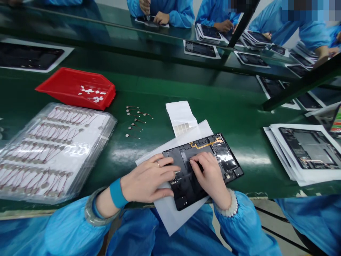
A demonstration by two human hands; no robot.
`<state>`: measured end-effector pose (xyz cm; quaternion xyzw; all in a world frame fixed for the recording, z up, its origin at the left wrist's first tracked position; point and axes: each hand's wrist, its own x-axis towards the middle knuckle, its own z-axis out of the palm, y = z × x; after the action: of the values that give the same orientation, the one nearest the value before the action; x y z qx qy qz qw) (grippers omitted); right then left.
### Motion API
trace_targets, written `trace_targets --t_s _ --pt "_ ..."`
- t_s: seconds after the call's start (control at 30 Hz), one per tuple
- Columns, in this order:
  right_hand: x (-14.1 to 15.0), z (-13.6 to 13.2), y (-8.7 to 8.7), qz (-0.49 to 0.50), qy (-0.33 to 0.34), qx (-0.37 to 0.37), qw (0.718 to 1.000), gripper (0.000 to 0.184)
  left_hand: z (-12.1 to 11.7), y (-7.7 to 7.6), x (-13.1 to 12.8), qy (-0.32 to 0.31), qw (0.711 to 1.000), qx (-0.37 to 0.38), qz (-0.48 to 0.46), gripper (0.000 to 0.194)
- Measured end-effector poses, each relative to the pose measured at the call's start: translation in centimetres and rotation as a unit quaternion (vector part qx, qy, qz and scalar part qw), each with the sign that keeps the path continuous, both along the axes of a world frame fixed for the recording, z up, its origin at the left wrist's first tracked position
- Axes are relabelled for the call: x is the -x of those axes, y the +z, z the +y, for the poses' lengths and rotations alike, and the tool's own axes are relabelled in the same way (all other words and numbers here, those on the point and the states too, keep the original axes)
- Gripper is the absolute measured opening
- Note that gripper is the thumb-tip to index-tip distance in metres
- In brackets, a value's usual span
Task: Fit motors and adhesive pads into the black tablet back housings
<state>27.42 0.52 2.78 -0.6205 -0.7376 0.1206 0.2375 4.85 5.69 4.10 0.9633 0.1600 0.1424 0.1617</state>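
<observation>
An opened black tablet housing (197, 185) lies at a slant on white paper sheets (170, 220) at the bench's front edge. An orange flex cable (204, 145) runs along its far side. My left hand (150, 177) rests over the housing's left edge, fingers stretched out. Above the middle of the housing, my right hand (209, 174) has its thumb and fingertips pressed together; what they pinch, if anything, is hidden. Just beyond the housing, a white backing sheet (182, 112) carries several small silvery-beige adhesive pieces (182, 127).
Several small coin-shaped parts with wires (135, 120) lie loose left of the sheet. A clear tray (53, 149) holds rows of similar parts. A red bin (77, 87) contains white scraps. Another housing (310, 147) lies on papers at right. Co-workers sit across the bench.
</observation>
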Motion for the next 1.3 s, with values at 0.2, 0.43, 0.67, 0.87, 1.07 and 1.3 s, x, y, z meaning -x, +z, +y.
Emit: trace_targets --t_s 0.2,0.43,0.67,0.87,1.07,1.3 --pt "-0.2 0.0 -0.4 0.001 0.013 -0.015 1.0 0.017 3.0 0.1 2.6 0.343 0.929 -0.117 0.072 0.022" --pt "-0.4 -0.1 -0.5 -0.001 0.031 -0.023 0.999 0.018 4.2 -1.0 5.7 0.513 0.838 -0.143 0.12 0.027" --pt "-0.2 -0.3 0.0 0.013 0.018 -0.009 1.0 0.018 3.2 -0.8 4.7 0.488 0.842 -0.17 0.156 0.03" --pt "0.0 -0.5 0.1 0.097 0.014 0.004 0.995 0.014 2.9 0.5 3.6 0.436 0.867 -0.182 0.157 0.031" --pt "1.5 -2.5 1.9 0.287 0.065 -0.001 0.956 0.024 -2.9 3.6 -2.1 0.235 0.971 -0.051 0.015 0.023" --pt "0.6 -4.5 2.1 0.322 0.029 -0.002 0.946 0.009 -5.5 2.8 -5.2 0.158 0.987 -0.012 -0.021 0.026"
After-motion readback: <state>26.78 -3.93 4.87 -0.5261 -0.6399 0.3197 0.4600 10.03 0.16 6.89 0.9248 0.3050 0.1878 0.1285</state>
